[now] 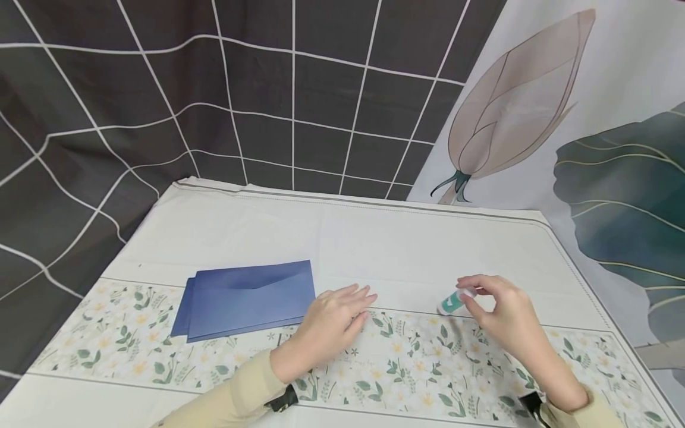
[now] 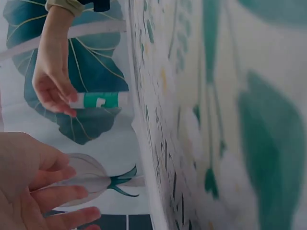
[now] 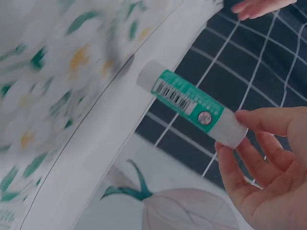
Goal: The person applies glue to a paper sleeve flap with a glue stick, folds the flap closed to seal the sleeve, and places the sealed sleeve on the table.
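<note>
My right hand (image 1: 503,312) pinches one end of a glue stick (image 1: 452,301) between thumb and fingertips. White ends and a green label with a barcode show on the glue stick (image 3: 187,103) in the right wrist view. It is tilted, its other end close to the tablecloth; whether it touches is unclear. Fingers extended, my left hand (image 1: 337,318) holds nothing and hovers low over the cloth, beside a small stack of blue envelopes (image 1: 251,297). The hand and forearm overlap the right corner of the stack in the head view.
A white tablecloth (image 1: 374,249) with a band of printed flowers and leaves covers the table. Behind it hang a dark curtain (image 1: 321,89) with white grid lines and, at the right, a pale curtain (image 1: 615,83) printed with large leaves.
</note>
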Demonstrator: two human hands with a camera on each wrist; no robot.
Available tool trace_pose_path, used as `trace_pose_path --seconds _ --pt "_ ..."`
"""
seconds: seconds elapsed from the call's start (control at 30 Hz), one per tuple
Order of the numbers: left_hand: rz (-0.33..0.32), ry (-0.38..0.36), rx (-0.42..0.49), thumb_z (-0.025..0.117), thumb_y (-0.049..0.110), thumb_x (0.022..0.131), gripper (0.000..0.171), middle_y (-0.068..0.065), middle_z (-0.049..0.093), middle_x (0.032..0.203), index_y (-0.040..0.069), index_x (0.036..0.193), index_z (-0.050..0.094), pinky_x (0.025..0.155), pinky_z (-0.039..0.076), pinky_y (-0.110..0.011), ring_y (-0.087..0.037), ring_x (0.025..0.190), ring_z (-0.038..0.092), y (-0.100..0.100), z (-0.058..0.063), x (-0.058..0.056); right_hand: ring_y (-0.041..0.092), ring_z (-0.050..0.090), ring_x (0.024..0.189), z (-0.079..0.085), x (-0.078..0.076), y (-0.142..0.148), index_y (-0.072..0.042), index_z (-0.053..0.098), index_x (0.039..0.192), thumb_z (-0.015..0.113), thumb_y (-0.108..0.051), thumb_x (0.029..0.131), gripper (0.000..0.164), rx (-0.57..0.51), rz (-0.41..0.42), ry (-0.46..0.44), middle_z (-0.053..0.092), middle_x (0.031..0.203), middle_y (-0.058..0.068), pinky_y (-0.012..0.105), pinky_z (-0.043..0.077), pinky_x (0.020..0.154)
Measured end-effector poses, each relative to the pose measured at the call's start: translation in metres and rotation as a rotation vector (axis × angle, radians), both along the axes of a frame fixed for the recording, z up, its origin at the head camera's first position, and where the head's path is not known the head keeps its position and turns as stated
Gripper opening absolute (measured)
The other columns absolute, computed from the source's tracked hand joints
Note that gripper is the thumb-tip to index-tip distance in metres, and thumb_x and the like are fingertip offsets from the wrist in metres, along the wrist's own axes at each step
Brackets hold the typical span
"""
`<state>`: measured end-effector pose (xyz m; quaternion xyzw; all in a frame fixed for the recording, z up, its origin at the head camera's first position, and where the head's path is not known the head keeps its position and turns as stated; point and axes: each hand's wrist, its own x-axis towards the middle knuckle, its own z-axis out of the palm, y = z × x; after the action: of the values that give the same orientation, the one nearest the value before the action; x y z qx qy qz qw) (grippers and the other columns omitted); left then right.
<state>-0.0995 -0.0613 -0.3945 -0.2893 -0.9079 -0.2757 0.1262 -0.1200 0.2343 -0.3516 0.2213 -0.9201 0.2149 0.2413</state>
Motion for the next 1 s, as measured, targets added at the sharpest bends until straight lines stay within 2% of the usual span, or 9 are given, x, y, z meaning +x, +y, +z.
trace_pose_path --seconds 0.2,0.37,0.47,0.6,0.67,0.77,0.83,0.9,1.0 --pt "0.045 0.036 -0.133 0.059 0.027 0.095 0.045 -0.011 0.044 0.148 0.012 0.137 0.054 0.109 0.038 -0.051 -0.030 0.138 0.041 -0.009 0.001 -0.002 0.023 0.062 0.077 -0.005 -0.005 0.008 -0.009 0.073 0.091 0.075 0.006 0.069 0.027 0.060 -0.075 0.002 0.072 0.083 0.005 0.034 0.048 0.064" --pt "0.057 -0.022 -0.208 0.056 0.034 0.095 0.055 -0.011 0.033 0.154 0.012 0.144 0.045 0.114 0.028 -0.054 -0.031 0.144 0.031 -0.014 0.002 -0.003 0.032 0.064 0.083 -0.008 -0.007 0.012 -0.005 0.072 0.092 0.071 0.007 0.073 0.022 0.069 -0.103 -0.048 0.072 0.092 0.014 0.050 0.050 0.066" --pt "0.067 -0.051 -0.240 0.054 0.039 0.096 0.058 -0.010 0.027 0.157 0.014 0.147 0.041 0.116 0.023 -0.054 -0.029 0.146 0.025 -0.016 0.004 -0.004 0.036 0.064 0.087 -0.010 -0.007 0.013 -0.005 0.071 0.093 0.070 0.008 0.072 0.024 0.074 -0.088 -0.045 0.072 0.098 0.016 0.052 0.051 0.069" --pt "0.079 -0.063 -0.269 0.053 0.043 0.096 0.061 -0.010 0.024 0.158 0.015 0.148 0.039 0.118 0.017 -0.055 -0.027 0.148 0.019 -0.017 0.005 -0.004 0.041 0.062 0.094 -0.014 -0.003 0.010 -0.003 0.068 0.098 0.072 0.008 0.069 0.031 0.095 -0.063 0.021 0.068 0.110 0.020 0.055 0.050 0.074" --pt "0.081 -0.066 -0.278 0.052 0.045 0.096 0.063 -0.010 0.023 0.159 0.016 0.149 0.037 0.118 0.015 -0.055 -0.027 0.149 0.017 -0.017 0.005 -0.005 0.045 0.058 0.102 -0.014 -0.001 0.006 0.000 0.066 0.103 0.073 0.004 0.069 0.034 0.108 -0.053 0.074 0.063 0.117 0.025 0.059 0.048 0.080" --pt "0.080 -0.076 -0.284 0.052 0.046 0.096 0.065 -0.009 0.018 0.160 0.016 0.151 0.032 0.119 0.011 -0.055 -0.026 0.150 0.012 -0.017 0.005 -0.006 0.048 0.051 0.114 -0.012 0.001 -0.005 0.002 0.062 0.113 0.071 -0.009 0.076 0.040 0.119 -0.030 0.118 0.057 0.127 0.028 0.062 0.042 0.092" --pt "0.080 -0.079 -0.278 0.053 0.046 0.095 0.067 -0.009 0.017 0.160 0.016 0.151 0.031 0.119 0.009 -0.056 -0.026 0.150 0.010 -0.018 0.006 -0.006 0.048 0.046 0.123 -0.012 0.003 -0.015 0.003 0.058 0.124 0.067 -0.019 0.084 0.047 0.118 0.001 0.098 0.052 0.135 0.027 0.060 0.034 0.106" --pt "0.082 -0.085 -0.272 0.054 0.046 0.094 0.069 -0.009 0.016 0.160 0.016 0.152 0.030 0.119 0.008 -0.057 -0.027 0.150 0.009 -0.018 0.006 -0.006 0.046 0.040 0.132 -0.015 0.005 -0.025 -0.001 0.050 0.136 0.062 -0.028 0.090 0.055 0.127 0.021 0.034 0.044 0.144 0.025 0.054 0.023 0.116" --pt "0.084 -0.098 -0.262 0.056 0.047 0.093 0.071 -0.008 0.016 0.160 0.016 0.152 0.030 0.118 0.006 -0.057 -0.026 0.150 0.009 -0.018 0.005 -0.006 0.041 0.030 0.141 -0.021 0.009 -0.039 -0.007 0.034 0.149 0.059 -0.036 0.093 0.068 0.177 0.036 -0.069 0.033 0.153 0.020 0.047 0.009 0.122"
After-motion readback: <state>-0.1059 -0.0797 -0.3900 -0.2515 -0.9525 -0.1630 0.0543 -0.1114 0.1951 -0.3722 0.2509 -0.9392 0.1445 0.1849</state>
